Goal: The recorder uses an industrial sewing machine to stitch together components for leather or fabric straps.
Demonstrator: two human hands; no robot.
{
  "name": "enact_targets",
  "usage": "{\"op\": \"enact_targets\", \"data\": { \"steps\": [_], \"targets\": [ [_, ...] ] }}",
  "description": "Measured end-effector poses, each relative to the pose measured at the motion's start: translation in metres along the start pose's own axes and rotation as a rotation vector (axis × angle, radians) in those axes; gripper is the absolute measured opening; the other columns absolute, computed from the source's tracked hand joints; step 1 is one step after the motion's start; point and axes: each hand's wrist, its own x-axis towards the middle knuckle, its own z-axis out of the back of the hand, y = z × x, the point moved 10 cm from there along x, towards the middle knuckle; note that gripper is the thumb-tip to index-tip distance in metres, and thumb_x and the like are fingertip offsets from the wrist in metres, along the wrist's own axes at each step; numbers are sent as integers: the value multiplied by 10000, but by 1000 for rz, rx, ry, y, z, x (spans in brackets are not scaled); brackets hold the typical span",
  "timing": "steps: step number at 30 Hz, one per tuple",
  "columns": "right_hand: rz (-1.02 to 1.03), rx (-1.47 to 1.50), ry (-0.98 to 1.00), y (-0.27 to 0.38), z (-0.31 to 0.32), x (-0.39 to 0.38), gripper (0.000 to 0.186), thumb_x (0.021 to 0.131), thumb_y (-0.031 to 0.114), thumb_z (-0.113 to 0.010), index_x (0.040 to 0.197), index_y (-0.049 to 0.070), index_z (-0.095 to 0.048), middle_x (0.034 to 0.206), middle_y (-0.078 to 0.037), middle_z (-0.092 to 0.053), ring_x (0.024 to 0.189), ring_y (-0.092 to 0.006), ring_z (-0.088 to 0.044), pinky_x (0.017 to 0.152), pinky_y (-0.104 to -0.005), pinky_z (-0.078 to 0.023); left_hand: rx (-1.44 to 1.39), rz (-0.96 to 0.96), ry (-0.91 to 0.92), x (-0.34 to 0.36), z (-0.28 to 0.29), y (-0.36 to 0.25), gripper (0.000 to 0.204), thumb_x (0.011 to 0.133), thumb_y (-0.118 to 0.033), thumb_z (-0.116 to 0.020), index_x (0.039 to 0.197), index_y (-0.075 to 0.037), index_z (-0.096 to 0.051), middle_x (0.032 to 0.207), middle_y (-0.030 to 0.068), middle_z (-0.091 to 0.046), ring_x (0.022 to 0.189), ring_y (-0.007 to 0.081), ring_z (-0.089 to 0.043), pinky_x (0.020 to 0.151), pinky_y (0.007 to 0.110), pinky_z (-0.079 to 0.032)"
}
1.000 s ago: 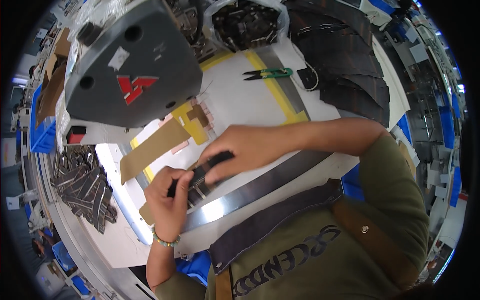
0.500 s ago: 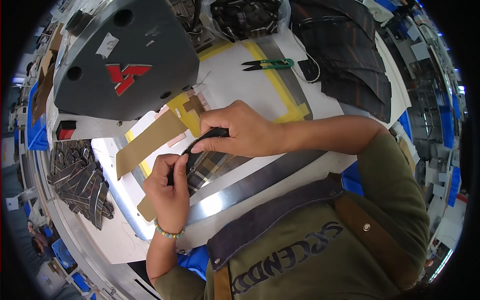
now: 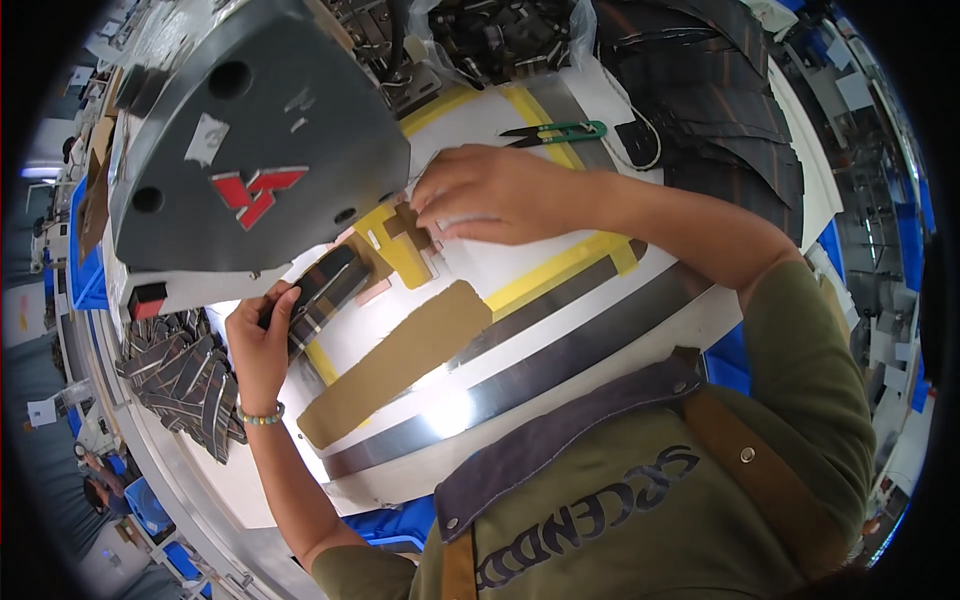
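Note:
Beside the sewing machine head [image 3: 255, 140], my left hand [image 3: 258, 345] pinches a dark plaid fabric piece [image 3: 325, 300] between thumb and fingers at its near left end. The far end of the piece lies flat under the machine's edge, by a brown patch and yellow tape [image 3: 398, 255]. My right hand [image 3: 490, 195] hovers over the white work surface just right of that tape. Its fingers are loosely stretched and apart, with nothing visible in them. A tan cardboard strip [image 3: 395, 365] lies slantwise on the surface between my hands and my body.
Green-handled thread snips [image 3: 575, 131] lie at the far side. Beyond them stand a clear bag of dark pieces [image 3: 500, 45] and a stack of dark striped fabric panels [image 3: 725, 120]. A heap of plaid strips [image 3: 180, 375] lies left of my left hand. A metal strip [image 3: 520, 400] runs along the near edge.
My hands have parted. The left carried the fabric piece left and laid it by the machine; the right let go of it and moved away. The cardboard strip now lies nearer and further right.

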Motion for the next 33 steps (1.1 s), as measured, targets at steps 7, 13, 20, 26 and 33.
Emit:
{"op": "enact_targets", "data": {
  "steps": [7, 13, 20, 26, 33],
  "targets": [
    [121, -81, 79, 7, -18, -11, 280, 1022, 257, -694, 1259, 153, -803, 1486, -121, -642, 1423, -344, -546, 1200, -477, -435, -144, -35, 83, 24, -52, -15, 127, 1048, -95, -758, 1050, 32, -765, 924, 6, -753, 891, 62, -630, 848, 247, -515],
    [13, 27, 1, -3, -3, -13, 189, 995, 200, -714, 1127, 93, -797, 1345, -86, -686, 1226, -303, -662, 1071, -448, -539, 152, -70, 0, 30, -63, -27, 245, 999, -193, -826, 1134, 11, -814, 950, 101, -820, 847, 150, -719, 833, 318, -550],
    [81, -38, -74, 8, 4, -9, 164, 975, 205, -752, 1078, 80, -782, 1244, -73, -705, 1213, -281, -662, 1007, -439, -562, 81, -199, -12, 23, -57, -29, 130, 1019, -93, -767, 1023, 35, -742, 895, 103, -770, 805, 159, -665, 779, 318, -524],
    [31, -62, -32, -1, -1, -11, 193, 963, 179, -774, 1121, 69, -784, 1365, -78, -688, 1320, -300, -625, 1068, -466, -546, 191, -190, 1, 15, -48, -23, 102, 1037, -56, -720, 1008, 35, -685, 832, 74, -652, 754, 150, -555, 732, 303, -478],
    [71, -97, -86, 3, 3, -12, 143, 974, 210, -745, 1037, 92, -799, 1308, -83, -706, 1265, -280, -649, 1050, -447, -536, 305, -138, -4, 9, -33, -7, 145, 1030, -157, -774, 1070, -18, -771, 873, 128, -758, 727, 222, -676, 741, 337, -549]
  ]
}}
